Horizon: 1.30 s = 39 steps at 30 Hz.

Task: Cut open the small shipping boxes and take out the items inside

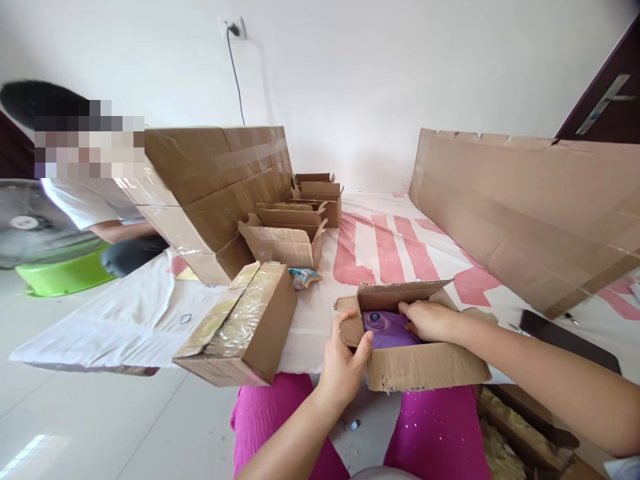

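Note:
An open cardboard box (425,367) sits at the table's front edge, its flaps raised. A purple plastic packet (387,328) with a small dark logo lies inside. My left hand (345,357) is closed around the box's left flap, thumb on the near side. My right hand (430,321) reaches into the box from the right, fingers curled at the purple packet's right part; its fingertips are partly hidden. Left of my hands stands a taped cardboard box (245,320), with a small blue snack packet (304,277) behind it.
Several open cardboard boxes (287,247) line a tall cardboard stack (215,173). A large cardboard panel (520,207) rises on the right, near a dark flat object (570,340). A person (115,207) sits at the left by a fan (30,223). Torn cardboard (520,427) lies below right.

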### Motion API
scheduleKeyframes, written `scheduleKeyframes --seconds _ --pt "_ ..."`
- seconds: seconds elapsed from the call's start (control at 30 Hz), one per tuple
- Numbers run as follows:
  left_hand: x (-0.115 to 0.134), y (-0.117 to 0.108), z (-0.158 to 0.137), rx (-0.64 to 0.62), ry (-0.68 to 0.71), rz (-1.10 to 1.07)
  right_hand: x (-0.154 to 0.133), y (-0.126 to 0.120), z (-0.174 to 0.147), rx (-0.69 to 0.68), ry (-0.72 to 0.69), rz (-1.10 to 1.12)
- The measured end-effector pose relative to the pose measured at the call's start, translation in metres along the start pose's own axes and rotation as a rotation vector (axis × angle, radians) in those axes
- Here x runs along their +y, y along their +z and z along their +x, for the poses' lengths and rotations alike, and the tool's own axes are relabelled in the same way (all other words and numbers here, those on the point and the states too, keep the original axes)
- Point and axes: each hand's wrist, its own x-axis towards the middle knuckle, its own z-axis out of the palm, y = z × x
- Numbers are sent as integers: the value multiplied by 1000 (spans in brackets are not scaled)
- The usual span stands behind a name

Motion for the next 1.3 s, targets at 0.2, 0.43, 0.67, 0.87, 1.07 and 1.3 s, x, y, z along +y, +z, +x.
scheduleKeyframes --seconds 0.2,0.43,0.67,0.87,1.07,1.3 --pt "4 -11 7 58 36 63 -5 -4 -10 330 -52 71" --pt "34 -58 38 293 18 437 2 -39 -53 1074 -149 517" --pt "17 -79 67 506 44 644 52 -9 -57 1306 -7 1057" --pt "7 -45 32 696 865 620 76 79 -45 1096 200 812" --pt "-28 46 3 -186 525 530 61 134 -33 933 250 954" --pt "-66 99 34 -302 14 334 51 167 -32 878 279 1075"
